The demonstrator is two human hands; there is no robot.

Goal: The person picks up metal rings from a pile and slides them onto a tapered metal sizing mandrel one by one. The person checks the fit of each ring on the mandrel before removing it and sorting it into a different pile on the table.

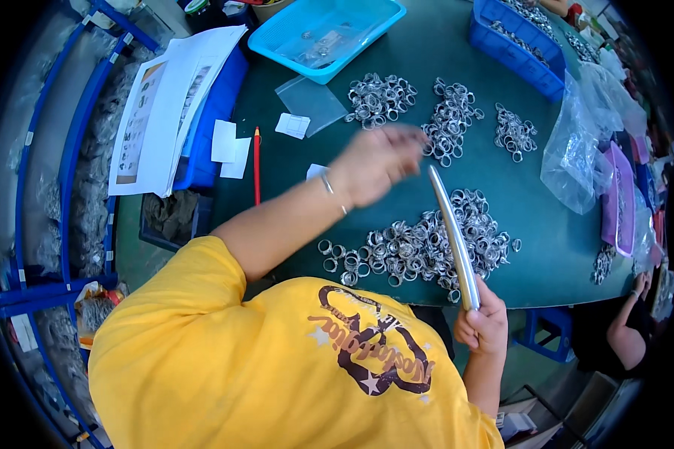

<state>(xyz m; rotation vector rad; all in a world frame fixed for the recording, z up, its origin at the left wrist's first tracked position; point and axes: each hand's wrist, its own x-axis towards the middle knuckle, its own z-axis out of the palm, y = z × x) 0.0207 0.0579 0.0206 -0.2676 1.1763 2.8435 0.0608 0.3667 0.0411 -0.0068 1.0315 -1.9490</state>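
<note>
The bare left hand (371, 168) is blurred; whether it holds anything is unclear. The bare right hand (487, 320) hides the near end of the tapered silver metal rod (454, 233). The upper edge crops the light-blue plastic tray (320, 75).

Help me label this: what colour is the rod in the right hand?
The rod is shiny silver, seen best in the head view.

Yellow shirt (225, 359): brown script lettering on the front, smaller dark lettering beside it, stars around. Stack of papers (153, 120): printed pictures, captions too small to read. White slip (293, 126) on surface (419, 56): ruled grid, print illegible. Blue shelf (41, 295): pale tags (28, 138), unreadable.
</note>
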